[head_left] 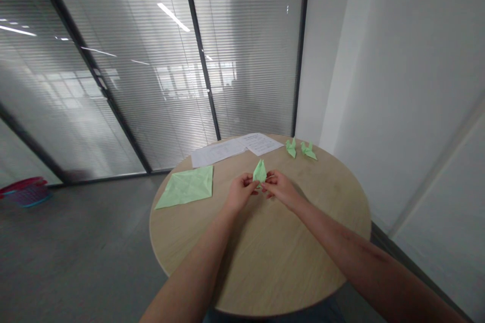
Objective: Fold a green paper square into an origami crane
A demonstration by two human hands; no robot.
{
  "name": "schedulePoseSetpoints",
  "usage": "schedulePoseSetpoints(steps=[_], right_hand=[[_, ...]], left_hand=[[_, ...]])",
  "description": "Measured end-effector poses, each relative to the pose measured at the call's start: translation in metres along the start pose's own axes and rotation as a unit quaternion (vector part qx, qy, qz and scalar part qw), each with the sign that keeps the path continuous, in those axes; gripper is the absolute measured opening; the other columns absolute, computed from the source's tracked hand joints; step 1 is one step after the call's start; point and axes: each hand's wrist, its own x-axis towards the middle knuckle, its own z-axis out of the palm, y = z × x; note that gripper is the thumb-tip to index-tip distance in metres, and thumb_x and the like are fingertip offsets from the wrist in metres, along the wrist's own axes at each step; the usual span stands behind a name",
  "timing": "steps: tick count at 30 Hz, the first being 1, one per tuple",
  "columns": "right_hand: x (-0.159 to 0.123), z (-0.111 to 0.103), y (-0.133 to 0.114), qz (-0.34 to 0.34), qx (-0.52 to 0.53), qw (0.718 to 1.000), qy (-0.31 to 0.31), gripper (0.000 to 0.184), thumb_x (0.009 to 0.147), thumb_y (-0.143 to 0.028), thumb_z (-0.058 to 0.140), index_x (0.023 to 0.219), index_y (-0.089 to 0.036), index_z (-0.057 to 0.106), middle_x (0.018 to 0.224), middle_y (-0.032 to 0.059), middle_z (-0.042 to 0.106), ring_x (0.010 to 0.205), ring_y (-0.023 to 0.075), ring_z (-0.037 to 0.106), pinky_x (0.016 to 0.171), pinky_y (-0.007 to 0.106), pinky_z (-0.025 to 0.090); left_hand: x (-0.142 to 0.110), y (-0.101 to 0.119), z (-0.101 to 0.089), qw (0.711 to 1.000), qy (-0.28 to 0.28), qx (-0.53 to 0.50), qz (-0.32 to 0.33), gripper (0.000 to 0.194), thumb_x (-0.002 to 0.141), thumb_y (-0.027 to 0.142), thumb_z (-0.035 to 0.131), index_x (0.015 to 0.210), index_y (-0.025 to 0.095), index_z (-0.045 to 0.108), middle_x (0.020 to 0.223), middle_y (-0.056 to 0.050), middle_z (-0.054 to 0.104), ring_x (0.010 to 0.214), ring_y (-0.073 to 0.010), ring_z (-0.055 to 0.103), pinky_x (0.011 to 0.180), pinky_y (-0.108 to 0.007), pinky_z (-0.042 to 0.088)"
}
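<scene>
Between my two hands, over the middle of the round table, is a small folded piece of green origami paper [259, 171] with its split point facing away from me. My left hand [242, 190] pinches its lower left side between thumb and fingers. On the lower right side, the fingers of my right hand [279, 186] are closed on the same paper. Exact finger contact at the bottom edge is too small to make out. Two finished green paper cranes, one [291, 148] beside the other [308, 150], rest near the table's far right edge.
On the round wooden table [280, 262], a creased green sheet [186, 186] lies at the left. Printed white papers [227, 150] lie along the back. A white wall [409, 86] rises at the right, blinds behind glass [250, 60] ahead. A red basket [26, 193] is on the floor.
</scene>
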Motion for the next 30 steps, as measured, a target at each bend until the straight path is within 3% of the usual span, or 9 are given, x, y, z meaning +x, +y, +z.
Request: schedulePoseSetpoints(steps=[6,15,19,24,30], right_hand=[[0.002,-0.001,0.0,0.0,0.03,0.999,0.016,0.035,0.07,-0.034,0.074,0.088,-0.022,0.046,0.071,-0.0037,0.059,0.064,0.0148,0.063,0.054,0.027,0.054],[0.0,0.0,-0.004,0.027,0.089,0.996,0.004,0.033,0.065,-0.035,0.076,0.082,-0.02,0.053,0.079,0.0001,0.063,0.071,0.0151,0.065,0.067,0.03,0.056],[0.002,-0.001,0.0,0.021,0.095,0.995,0.017,0.024,0.066,-0.03,0.074,0.08,-0.02,0.058,0.079,0.0005,0.066,0.072,0.015,0.065,0.073,0.032,0.056],[0.002,-0.002,0.0,0.021,0.089,0.996,0.021,0.021,0.067,-0.03,0.073,0.08,-0.02,0.06,0.078,0.0006,0.067,0.074,0.0159,0.066,0.076,0.032,0.055],[-0.001,0.001,-0.007,0.06,0.133,0.989,-0.015,0.024,0.07,-0.032,0.072,0.083,-0.02,0.057,0.078,0.0019,0.068,0.073,0.018,0.069,0.078,0.037,0.058]], left_hand=[[-0.001,0.001,0.002,0.998,0.049,0.007,0.029,0.055,0.071,0.035,0.076,0.118,0.015,0.056,0.081,-0.004,0.071,0.07,-0.0172,0.068,0.059,-0.028,0.057],[0.002,-0.002,-0.002,0.997,0.045,0.057,0.016,0.018,0.073,0.028,0.069,0.082,0.013,0.071,0.078,-0.005,0.07,0.067,-0.0145,0.064,0.062,-0.027,0.057],[-0.001,0.002,-0.001,0.998,0.035,0.052,-0.005,0.017,0.074,0.024,0.065,0.085,0.014,0.073,0.082,-0.005,0.071,0.068,-0.014,0.064,0.062,-0.026,0.057],[-0.006,0.009,0.0,0.999,0.011,0.04,-0.017,0.024,0.078,0.033,0.063,0.089,0.014,0.072,0.086,-0.008,0.071,0.072,-0.0166,0.066,0.06,-0.026,0.055],[-0.002,0.004,-0.004,0.997,0.023,0.074,-0.004,0.025,0.07,0.034,0.073,0.083,0.013,0.071,0.076,-0.005,0.069,0.062,-0.0138,0.062,0.056,-0.025,0.051]])
